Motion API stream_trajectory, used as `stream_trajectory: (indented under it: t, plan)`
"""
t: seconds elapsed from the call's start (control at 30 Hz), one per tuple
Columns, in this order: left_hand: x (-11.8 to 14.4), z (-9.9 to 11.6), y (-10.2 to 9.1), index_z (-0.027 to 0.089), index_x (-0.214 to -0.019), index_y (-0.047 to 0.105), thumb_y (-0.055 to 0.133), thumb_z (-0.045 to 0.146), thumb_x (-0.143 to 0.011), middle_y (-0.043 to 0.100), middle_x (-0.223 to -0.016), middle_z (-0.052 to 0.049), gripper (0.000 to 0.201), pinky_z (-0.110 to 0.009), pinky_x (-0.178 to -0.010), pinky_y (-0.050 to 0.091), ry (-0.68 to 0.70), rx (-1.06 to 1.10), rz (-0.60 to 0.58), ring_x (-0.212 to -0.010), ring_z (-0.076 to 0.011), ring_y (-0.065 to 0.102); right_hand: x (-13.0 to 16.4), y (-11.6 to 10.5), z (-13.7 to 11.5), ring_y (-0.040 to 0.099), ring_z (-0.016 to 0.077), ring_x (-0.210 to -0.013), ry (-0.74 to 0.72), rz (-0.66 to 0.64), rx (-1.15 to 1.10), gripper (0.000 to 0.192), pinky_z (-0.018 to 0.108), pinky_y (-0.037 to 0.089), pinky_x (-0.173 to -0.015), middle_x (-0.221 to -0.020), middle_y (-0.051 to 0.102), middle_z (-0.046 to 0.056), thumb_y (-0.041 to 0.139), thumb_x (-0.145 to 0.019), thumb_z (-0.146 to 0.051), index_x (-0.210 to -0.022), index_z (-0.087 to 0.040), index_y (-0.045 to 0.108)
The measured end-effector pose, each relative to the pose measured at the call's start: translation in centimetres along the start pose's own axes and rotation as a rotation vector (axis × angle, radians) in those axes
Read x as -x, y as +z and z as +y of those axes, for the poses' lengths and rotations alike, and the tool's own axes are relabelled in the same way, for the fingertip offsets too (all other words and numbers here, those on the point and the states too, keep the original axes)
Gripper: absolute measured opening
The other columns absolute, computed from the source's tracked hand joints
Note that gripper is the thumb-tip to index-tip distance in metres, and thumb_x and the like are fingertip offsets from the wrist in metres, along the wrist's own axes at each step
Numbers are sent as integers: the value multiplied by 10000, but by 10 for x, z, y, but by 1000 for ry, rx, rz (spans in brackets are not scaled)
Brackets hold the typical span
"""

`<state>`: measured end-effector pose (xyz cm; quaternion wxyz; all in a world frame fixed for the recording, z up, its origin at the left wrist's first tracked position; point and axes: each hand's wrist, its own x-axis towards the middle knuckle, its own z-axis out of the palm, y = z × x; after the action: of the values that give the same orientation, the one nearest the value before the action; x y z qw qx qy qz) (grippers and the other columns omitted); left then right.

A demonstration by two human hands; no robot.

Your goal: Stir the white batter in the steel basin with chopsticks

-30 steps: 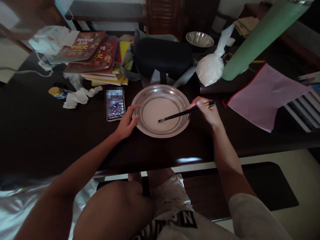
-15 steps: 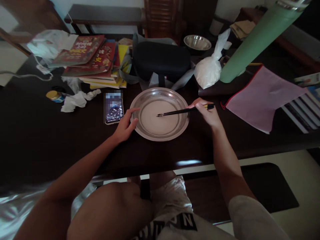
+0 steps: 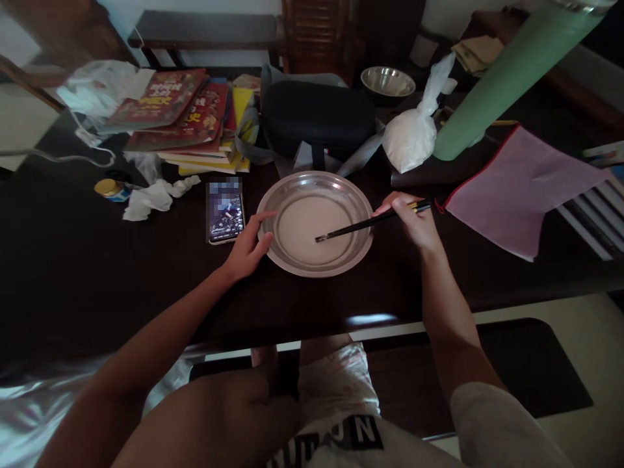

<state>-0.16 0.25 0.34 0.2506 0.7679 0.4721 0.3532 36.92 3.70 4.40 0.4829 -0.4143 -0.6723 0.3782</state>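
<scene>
On the tabletop (image 3: pixel 73 273) before me sits the dish (image 3: pixel 361 201); the phone (image 3: pixel 225 209) lies just left of it, the books (image 3: pixel 190 123) behind the phone, the tied bag (image 3: pixel 409 136) behind-right.

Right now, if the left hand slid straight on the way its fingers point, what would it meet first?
The left hand points right and slightly away, already touching the metal plate at its near-left rim. Going on, it would cross that rim into the pale liquid, probably before reaching the chopsticks.

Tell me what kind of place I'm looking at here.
Most likely a home, at a cluttered dark wooden table used for both study and food: a stack of books, a phone, and a metal plate of pale liquid with chopsticks in it.
</scene>
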Motion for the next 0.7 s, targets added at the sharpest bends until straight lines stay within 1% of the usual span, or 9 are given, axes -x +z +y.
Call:
stream_trajectory:
  t: [0.1, 0.17, 0.27, 0.33, 0.43, 0.5, 0.6, 0.63, 0.7]
  plan:
    - [1, 1, 0, 203, -1381, 488, 359, 630, -1000, 593, -1343, -135, 587, -492, -1084, 471, 0, 14, -5, -1220, -307, 590, 0, 3, 1, 734, 192, -861, -23, -94, 6, 297, 366, 574, -859, -863, 782, 13, 619, -918, -507, -831, -289, 800]
    - [1, 2, -1, 199, -1386, 489, 363, 620, -1003, 595, -1338, -137, 583, -495, -1079, 475, -6, 14, -8, -1210, -313, 599, 0, 4, 2, 739, 196, -871, -15, -53, 0, 287, 374, 575, -876, -862, 781, 10, 626, -914, -506, -842, -288, 799]
    - [1, 3, -2, 199, -1393, 486, 358, 632, -1001, 605, -1319, -131, 598, -479, -1050, 496, -16, 0, -17, -1174, -305, 612, 0, 3, 3, 734, 194, -782, 16, 45, -21, 321, 370, 588, -805, -764, 758, 4, 612, -914, -529, -815, -282, 792]
    - [1, 2, -2, 197, -1389, 485, 350, 648, -997, 602, -1327, -129, 613, -460, -1042, 499, -13, -6, -20, -1173, -295, 608, 1, 3, 3, 723, 195, -770, 11, 12, -14, 337, 370, 587, -789, -757, 755, 9, 606, -912, -543, -803, -285, 794]
    - [1, 1, -3, 200, -1383, 490, 350, 655, -994, 605, -1322, -130, 615, -455, -1039, 500, -4, -9, -16, -1175, -291, 604, 1, 4, 2, 726, 209, -875, -11, -88, 17, 308, 391, 576, -872, -848, 777, 18, 621, -905, -537, -848, -297, 806]
    - [1, 1, -3, 206, -1384, 493, 352, 649, -994, 610, -1312, -128, 607, -466, -1042, 499, -3, -8, -13, -1173, -294, 606, 1, 3, 2, 730, 211, -900, -6, -59, 14, 285, 397, 569, -900, -863, 776, 16, 628, -908, -517, -865, -298, 806]
    - [0, 2, -3, 208, -1389, 493, 352, 643, -996, 604, -1327, -128, 603, -477, -1054, 493, -9, -5, -18, -1181, -298, 604, 1, 2, 1, 725, 187, -790, 1, 36, -37, 288, 372, 574, -828, -778, 754, 1, 613, -926, -496, -831, -299, 801]
    - [0, 2, -3, 206, -1391, 491, 352, 645, -995, 604, -1324, -129, 607, -474, -1046, 499, -14, -6, -21, -1169, -296, 610, 1, 2, 1, 721, 183, -771, -2, 29, -47, 295, 365, 573, -808, -764, 751, -1, 609, -929, -496, -825, -299, 801]
    - [1, 2, -3, 201, -1392, 489, 353, 651, -994, 607, -1314, -129, 617, -464, -1032, 507, -17, -5, -24, -1142, -290, 620, 1, 3, 0, 724, 188, -801, -15, -42, -32, 300, 364, 570, -815, -790, 763, 6, 609, -926, -505, -834, -298, 807]
